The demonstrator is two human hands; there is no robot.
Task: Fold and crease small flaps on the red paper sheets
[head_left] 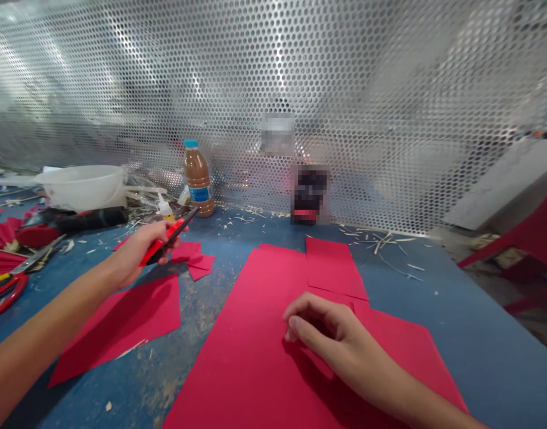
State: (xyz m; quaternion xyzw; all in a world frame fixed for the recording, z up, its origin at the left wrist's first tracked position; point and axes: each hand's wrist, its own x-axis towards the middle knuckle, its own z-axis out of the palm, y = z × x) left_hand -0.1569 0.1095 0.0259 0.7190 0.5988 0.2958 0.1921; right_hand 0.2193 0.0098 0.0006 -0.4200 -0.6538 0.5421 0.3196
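Note:
My left hand [142, 247] is closed around a slim red-and-black utility knife [168, 241], its dark end pointing up and away to the right. Below that hand, a red paper piece [143, 316] lies on the table, with smaller red scraps [195, 260] just beyond. A large red sheet [238, 351] spreads across the middle. Over it, my right hand [329, 333] has its fingers curled in and the thumb against the index finger; nothing shows between them. A smaller red rectangle [336, 268] rests on the sheet's far part, and another red piece [412, 339] extends to the right.
Scissors [18, 277], a black-and-red tool [72, 223] and a white tub [83, 187] crowd the left. A brown-filled bottle [197, 179] and a small glue bottle [165, 208] stand behind. A perforated metal panel [238, 77] closes the back; thin slivers [385, 241] litter the blue table [479, 351].

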